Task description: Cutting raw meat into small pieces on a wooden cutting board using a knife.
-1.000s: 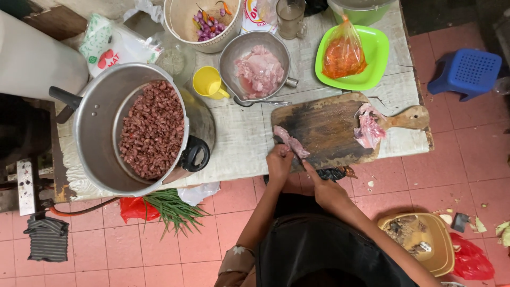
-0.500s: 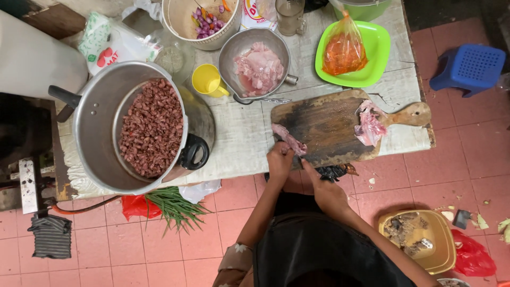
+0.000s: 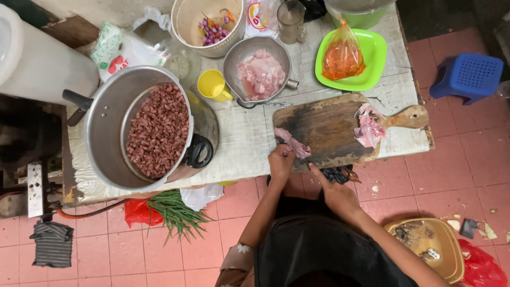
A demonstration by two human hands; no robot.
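Left hand point(image 3: 280, 161) pins meat strip point(image 3: 292, 142) on cutting board point(image 3: 324, 125), right hand point(image 3: 334, 192) grips knife point(image 3: 311, 165) just beside it, so a slip risks cutting fingertips.

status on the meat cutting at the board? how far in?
Done: a metal bowl already holds pale raw meat. In hand: the left hand pins a strip of meat at the near edge of the cutting board; the right hand is beside it, any knife too hidden to confirm. Left: another meat piece lies untouched near the board's handle.
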